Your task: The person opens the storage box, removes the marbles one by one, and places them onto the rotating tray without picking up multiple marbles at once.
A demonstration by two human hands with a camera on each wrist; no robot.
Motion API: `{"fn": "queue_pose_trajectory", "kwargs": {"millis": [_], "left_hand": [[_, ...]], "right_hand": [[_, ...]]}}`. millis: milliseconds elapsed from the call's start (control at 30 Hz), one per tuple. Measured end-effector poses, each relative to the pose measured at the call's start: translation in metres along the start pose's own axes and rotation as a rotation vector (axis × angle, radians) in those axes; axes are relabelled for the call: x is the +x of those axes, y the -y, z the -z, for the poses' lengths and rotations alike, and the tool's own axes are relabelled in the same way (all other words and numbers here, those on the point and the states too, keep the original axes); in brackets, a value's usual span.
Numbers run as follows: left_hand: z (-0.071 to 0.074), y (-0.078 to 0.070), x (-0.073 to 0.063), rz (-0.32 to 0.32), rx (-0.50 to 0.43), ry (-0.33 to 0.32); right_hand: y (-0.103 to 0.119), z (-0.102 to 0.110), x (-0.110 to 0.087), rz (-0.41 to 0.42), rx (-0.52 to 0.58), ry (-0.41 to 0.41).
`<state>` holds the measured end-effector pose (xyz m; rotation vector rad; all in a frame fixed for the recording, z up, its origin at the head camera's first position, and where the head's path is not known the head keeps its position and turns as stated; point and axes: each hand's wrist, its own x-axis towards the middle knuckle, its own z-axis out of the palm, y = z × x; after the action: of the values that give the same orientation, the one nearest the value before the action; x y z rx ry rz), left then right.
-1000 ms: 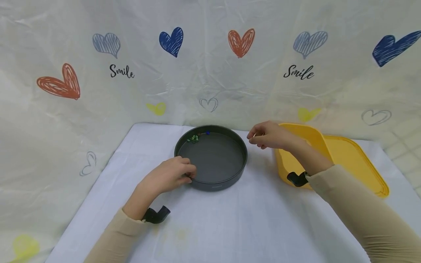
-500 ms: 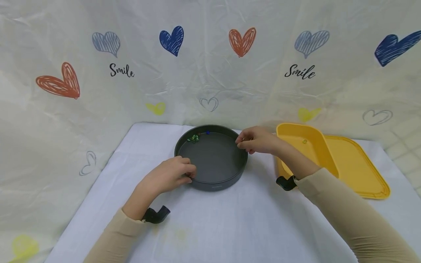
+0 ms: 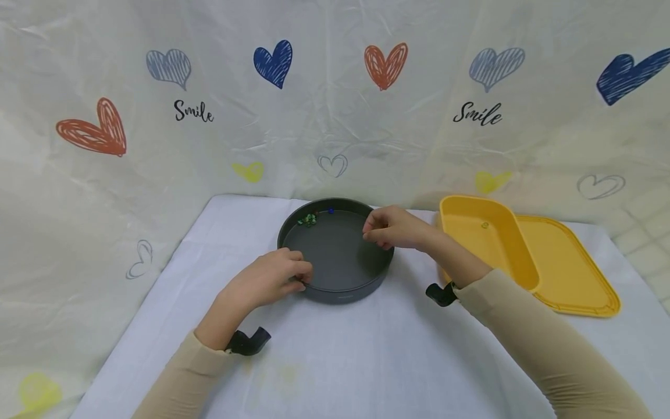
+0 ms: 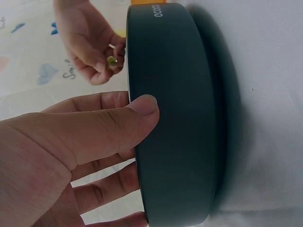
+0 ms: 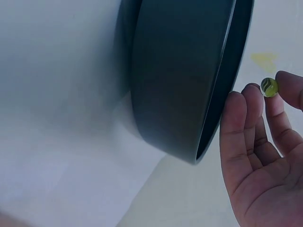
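Note:
A round dark pan stands on the white cloth. My left hand grips its near-left wall, with the thumb outside and the fingers over the rim. Above the pan's right side, my right hand pinches a clear yellow-green marble between thumb and fingers; in the head view the fingers hide it. Inside the pan, at the far left, lies a cluster of small greenish marbles. A blue marble sits apart from them by the back wall.
To the right stands a yellow tub with one small yellowish marble in it. A flat yellow lid lies beside and partly under the tub. Behind the table hangs a heart-printed sheet.
My right hand has moved left from beside the yellow tub to over the pan's right rim, uncovering the tub's inside. My left hand has stayed on the pan.

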<state>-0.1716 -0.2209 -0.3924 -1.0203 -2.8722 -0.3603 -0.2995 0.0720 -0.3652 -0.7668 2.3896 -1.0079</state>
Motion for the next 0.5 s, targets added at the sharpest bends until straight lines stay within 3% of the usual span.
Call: {"fn": "queue_pose_trajectory", "kwargs": {"millis": [500], "left_hand": [[-0.001, 0.001, 0.000, -0.007, 0.008, -0.007]], "right_hand": [[0.006, -0.023, 0.013, 0.028, 0.044, 0.046]]}}
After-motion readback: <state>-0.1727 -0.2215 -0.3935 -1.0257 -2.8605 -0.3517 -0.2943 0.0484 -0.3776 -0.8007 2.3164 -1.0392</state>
